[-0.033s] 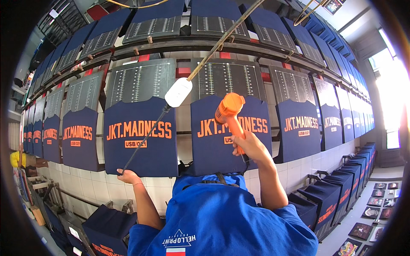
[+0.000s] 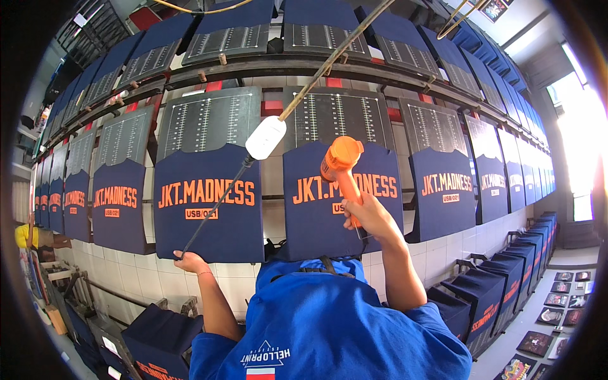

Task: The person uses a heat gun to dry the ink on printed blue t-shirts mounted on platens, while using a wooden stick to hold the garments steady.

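Note:
My right hand (image 2: 373,220) is wrapped round the handle of an orange hair dryer (image 2: 342,158). The dryer is held above a navy shirt (image 2: 297,237) with orange lettering, and hides part of its print. At the lower edge of the neighbouring navy shirt (image 2: 209,237), the fingers of my left hand (image 2: 192,261) close on a black cord (image 2: 218,206). That cord runs up across this shirt's print to a white plug or socket piece (image 2: 266,137), which hangs from a slanting brown pole (image 2: 332,57).
Dark printing boards (image 2: 209,117) with white scale marks carry more navy shirts in long rows, left and right. A second row stands behind a dark rail (image 2: 247,65). More shirt-covered boards (image 2: 487,291) stand at lower right. Part of a person in yellow (image 2: 26,236) shows at far left.

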The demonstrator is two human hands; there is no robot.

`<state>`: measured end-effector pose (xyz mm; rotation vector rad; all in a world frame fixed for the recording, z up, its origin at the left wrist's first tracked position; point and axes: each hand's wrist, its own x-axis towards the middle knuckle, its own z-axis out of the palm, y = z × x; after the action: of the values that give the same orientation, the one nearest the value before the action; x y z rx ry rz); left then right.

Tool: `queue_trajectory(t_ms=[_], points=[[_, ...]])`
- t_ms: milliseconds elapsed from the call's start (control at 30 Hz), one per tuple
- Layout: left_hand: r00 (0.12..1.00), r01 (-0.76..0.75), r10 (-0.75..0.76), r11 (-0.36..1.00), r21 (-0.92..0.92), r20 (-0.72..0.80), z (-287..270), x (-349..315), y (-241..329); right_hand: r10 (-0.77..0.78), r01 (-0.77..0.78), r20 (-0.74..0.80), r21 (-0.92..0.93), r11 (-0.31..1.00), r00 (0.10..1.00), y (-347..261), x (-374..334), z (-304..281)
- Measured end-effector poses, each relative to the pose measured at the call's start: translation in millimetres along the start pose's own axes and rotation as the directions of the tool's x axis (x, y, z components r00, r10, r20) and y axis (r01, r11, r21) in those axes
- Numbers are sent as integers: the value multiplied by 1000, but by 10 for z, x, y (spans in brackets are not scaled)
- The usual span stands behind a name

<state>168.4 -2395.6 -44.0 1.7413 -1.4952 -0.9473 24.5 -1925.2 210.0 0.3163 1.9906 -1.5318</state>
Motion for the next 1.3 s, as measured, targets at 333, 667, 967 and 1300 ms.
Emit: queue_trajectory(t_ms=[333,667,967,1300], points=[[995,59,-53,995,-82,81,2,-147,140,8,-7,73,-8,1000,997,-12,113,146],[1000,13,-13,1000,-14,13,-21,-14,17,3,-3,127,3,1000,992,-76,140,253],[999,-40,40,999,0,-37,-17,68,-76,77,-74,224,-19,997,972,-58,-122,186],[999,-29,29,1000,0,-34,-1,0,-10,67,-62,159,-36,997,985,97,-242,166]])
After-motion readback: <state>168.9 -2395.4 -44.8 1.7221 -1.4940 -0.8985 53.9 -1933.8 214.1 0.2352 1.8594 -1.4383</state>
